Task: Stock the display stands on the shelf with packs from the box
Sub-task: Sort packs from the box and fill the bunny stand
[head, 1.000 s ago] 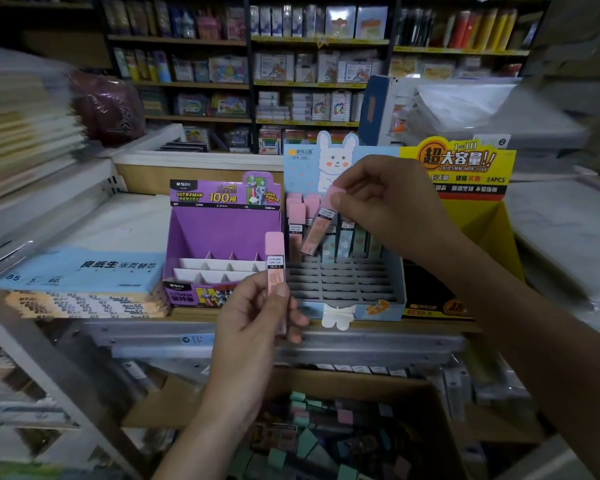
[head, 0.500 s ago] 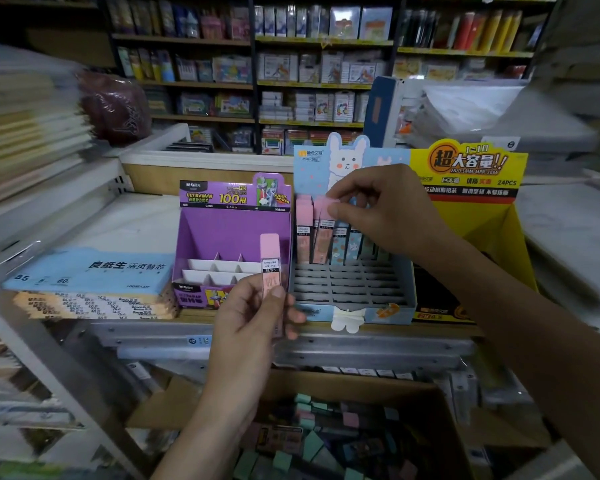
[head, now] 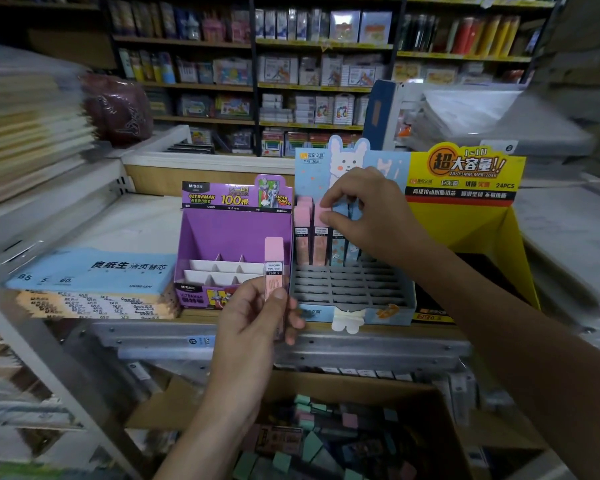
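Right hand [head: 368, 220]: fingertips pinched on the top of a pink pack [head: 321, 247] that stands in the back row of the blue stand [head: 347, 289], second slot from the left. Looks like it's being seated.

Left hand [head: 253, 320]: clamped on a second pink pack [head: 274, 268], held upright in the air in front of the purple stand [head: 236, 233], just left of the blue one. Hands apart, one pack each.

Status:
- Blue stand: the back row has two pink packs at the left and a few blue ones beside them (count behind the hand unclear). Every grid row in front is bare.
- Purple stand: nothing between its white dividers.
- Yellow stand [head: 471, 230], far right: inside is dark, can't tell.
- Box [head: 361, 388], below the shelf [head: 326, 344]: holds a heap of loose packs [head: 309, 441], pink and green.

My read: early days, most slots left to fill.
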`<move>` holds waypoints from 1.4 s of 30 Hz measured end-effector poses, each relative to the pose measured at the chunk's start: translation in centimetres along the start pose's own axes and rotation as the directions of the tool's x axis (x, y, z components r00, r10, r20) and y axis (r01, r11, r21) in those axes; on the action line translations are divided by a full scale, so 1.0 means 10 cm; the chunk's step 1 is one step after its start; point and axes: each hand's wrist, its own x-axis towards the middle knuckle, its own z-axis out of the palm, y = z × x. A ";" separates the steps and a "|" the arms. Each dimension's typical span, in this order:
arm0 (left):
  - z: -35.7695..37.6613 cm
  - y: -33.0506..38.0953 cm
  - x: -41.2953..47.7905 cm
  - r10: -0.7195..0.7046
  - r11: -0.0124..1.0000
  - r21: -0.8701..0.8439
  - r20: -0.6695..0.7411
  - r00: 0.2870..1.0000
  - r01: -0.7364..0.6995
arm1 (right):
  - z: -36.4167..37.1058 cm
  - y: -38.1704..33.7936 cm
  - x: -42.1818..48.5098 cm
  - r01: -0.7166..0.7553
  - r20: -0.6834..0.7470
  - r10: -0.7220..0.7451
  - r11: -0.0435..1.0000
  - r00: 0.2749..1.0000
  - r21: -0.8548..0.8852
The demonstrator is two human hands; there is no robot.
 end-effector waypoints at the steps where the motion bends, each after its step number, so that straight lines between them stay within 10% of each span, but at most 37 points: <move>1: 0.00 0.01 0.00 0.003 1.000 0.000 -0.001 1.000 -0.003 | 0.01 0.01 0.00 0.003 0.004 -0.003 1.000 1.000 -0.016; 15: 0.21 0.11 0.02 0.036 0.999 -0.003 0.003 0.999 -0.036 | -0.33 0.13 -0.67 -0.175 -0.179 0.197 0.976 0.964 0.132; 23: 0.47 0.19 0.20 0.121 0.990 0.060 0.077 0.990 -0.126 | -0.56 0.45 -1.51 -0.276 -0.206 0.255 0.958 0.945 -0.080; 42: 1.00 0.18 0.65 0.203 0.801 0.550 0.119 0.972 -0.234 | -0.45 0.59 -1.80 -0.302 -0.261 0.253 0.939 0.932 -0.167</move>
